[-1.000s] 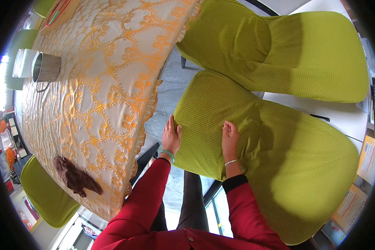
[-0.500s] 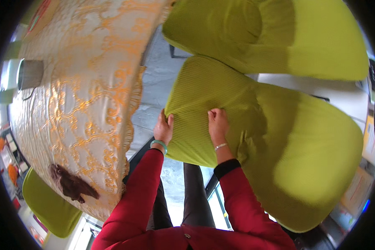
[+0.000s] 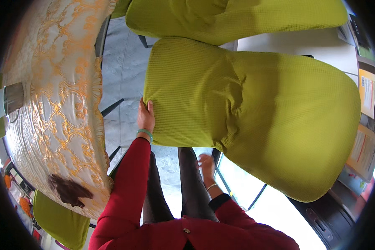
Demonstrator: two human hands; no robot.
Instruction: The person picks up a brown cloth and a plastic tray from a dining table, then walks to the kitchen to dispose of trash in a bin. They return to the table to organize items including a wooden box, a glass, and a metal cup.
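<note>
A chair in a stretchy lime-green waffle-weave cover (image 3: 187, 91) stands before me, its seat to the left and its backrest to the right. Creases bunch where seat and back meet. My left hand (image 3: 146, 118), with a jade-green bangle on the wrist, grips the seat's left edge, thumb on top and fingers along the side. Off the chair, just in front of the seat's near edge, my right hand (image 3: 207, 166) hangs above my legs. Its fingers are loosely bent and apart, with nothing seen in them.
A second green-covered chair (image 3: 275, 16) is beyond. On the left, a table with a gold-patterned white tablecloth (image 3: 66, 112) holds a brown cloth (image 3: 68, 189) and a grey cup (image 3: 13, 98). Another green chair (image 3: 60, 218) is at lower left; boxes (image 3: 364, 146) stand at far right.
My right hand has left the seat top and moved toward me, past the near edge. My left hand stays on the seat edge. The whole view has shifted, and the cover's seat looks smoother.
</note>
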